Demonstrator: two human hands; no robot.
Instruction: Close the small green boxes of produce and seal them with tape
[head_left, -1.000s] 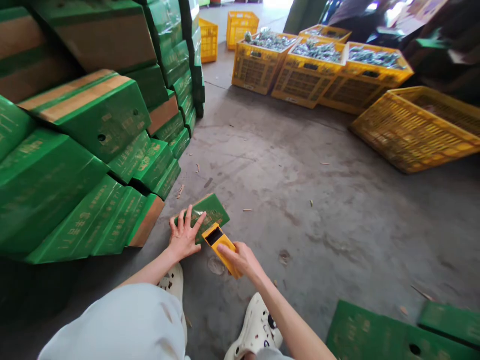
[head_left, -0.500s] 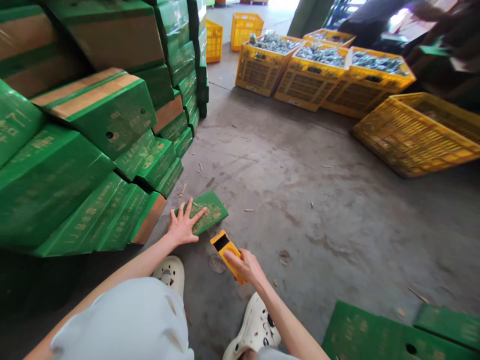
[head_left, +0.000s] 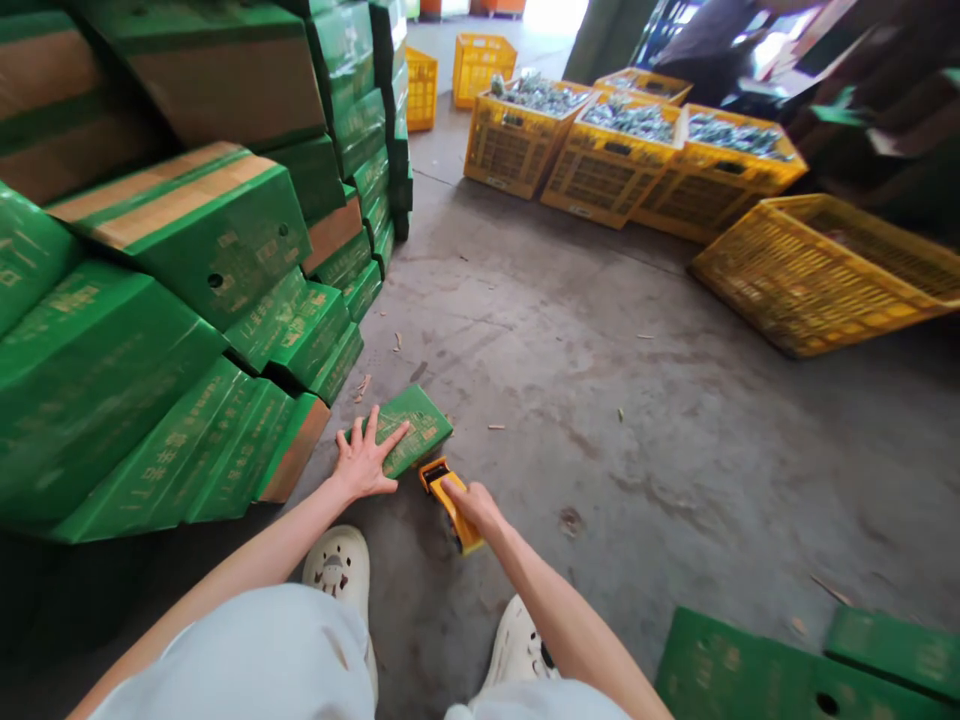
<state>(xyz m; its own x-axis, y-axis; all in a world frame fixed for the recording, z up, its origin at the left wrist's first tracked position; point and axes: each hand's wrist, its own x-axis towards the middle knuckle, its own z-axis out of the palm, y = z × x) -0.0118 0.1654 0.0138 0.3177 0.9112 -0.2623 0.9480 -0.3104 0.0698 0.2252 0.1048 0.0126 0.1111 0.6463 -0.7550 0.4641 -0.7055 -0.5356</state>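
My left hand (head_left: 366,462) lies with its fingers spread on a small green printed carton (head_left: 420,422) on the concrete floor. The palm rests over the carton's near left part and hides some of it. In my right hand (head_left: 475,506) is a yellow hand-held device (head_left: 459,525) with a dark recess near its front end; its exact kind is unclear. The thumb lies along its top, while the other fingers are mostly hidden. The device's front end is right by the carton's near edge; whether they touch I cannot tell.
Green cartons (head_left: 225,240) are stacked high at left. Yellow crates (head_left: 592,185) with small wrapped items stand at the back, near a tilted yellow crate (head_left: 817,280). More green cardboard (head_left: 739,665) lies at lower right. A person (head_left: 705,40) is partly visible at the back.
My right hand has turned the yellow device, and its front end has tipped down beside the carton. My left hand keeps its place on the carton. The view has shifted slightly.
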